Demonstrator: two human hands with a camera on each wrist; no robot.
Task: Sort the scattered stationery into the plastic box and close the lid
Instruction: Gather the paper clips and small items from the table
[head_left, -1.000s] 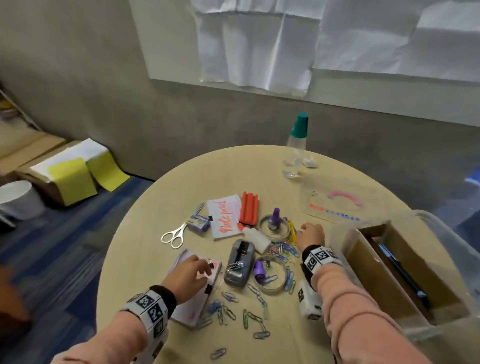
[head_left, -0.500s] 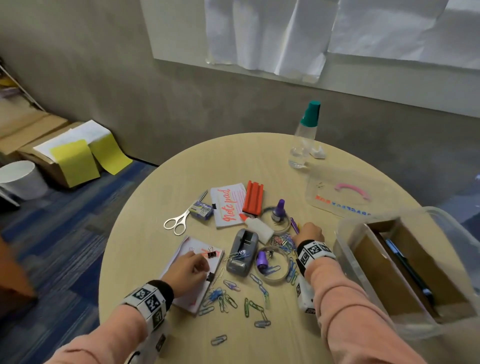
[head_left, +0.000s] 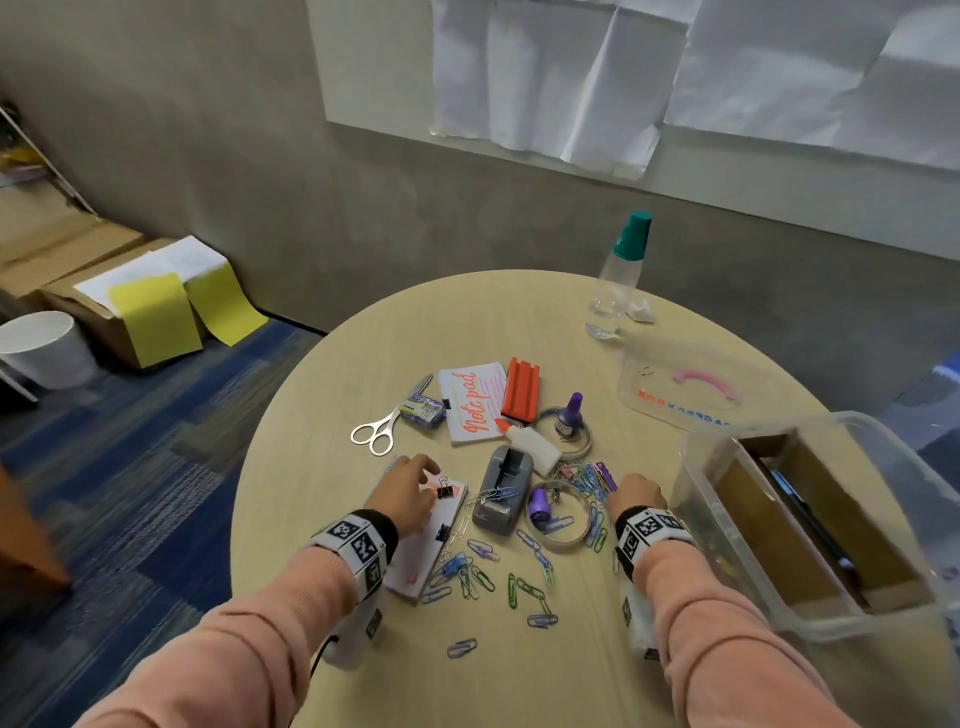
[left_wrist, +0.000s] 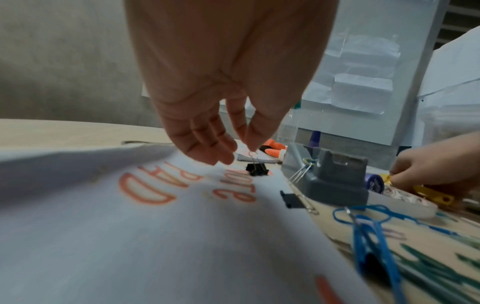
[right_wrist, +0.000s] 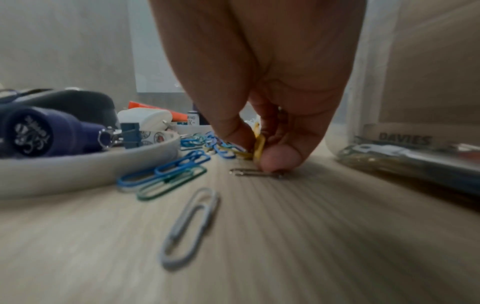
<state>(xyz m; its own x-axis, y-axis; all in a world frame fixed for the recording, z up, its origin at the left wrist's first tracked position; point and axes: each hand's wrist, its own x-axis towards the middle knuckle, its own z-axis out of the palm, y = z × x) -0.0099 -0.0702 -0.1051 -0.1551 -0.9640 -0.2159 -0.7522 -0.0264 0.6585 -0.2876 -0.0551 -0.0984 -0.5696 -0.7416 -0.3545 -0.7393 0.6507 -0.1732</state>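
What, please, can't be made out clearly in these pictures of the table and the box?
- Plastic box: head view, its right end is cut off by the frame edge.
- Right hand: head view, the wrist band hides the fingers' grip.
- Lid: head view, the lettering is too blurred to read.
- Note pad: left wrist view, blurred up close.

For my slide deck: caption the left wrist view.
Left hand pinches the wire handle of a small black binder clip resting on a white note pad.
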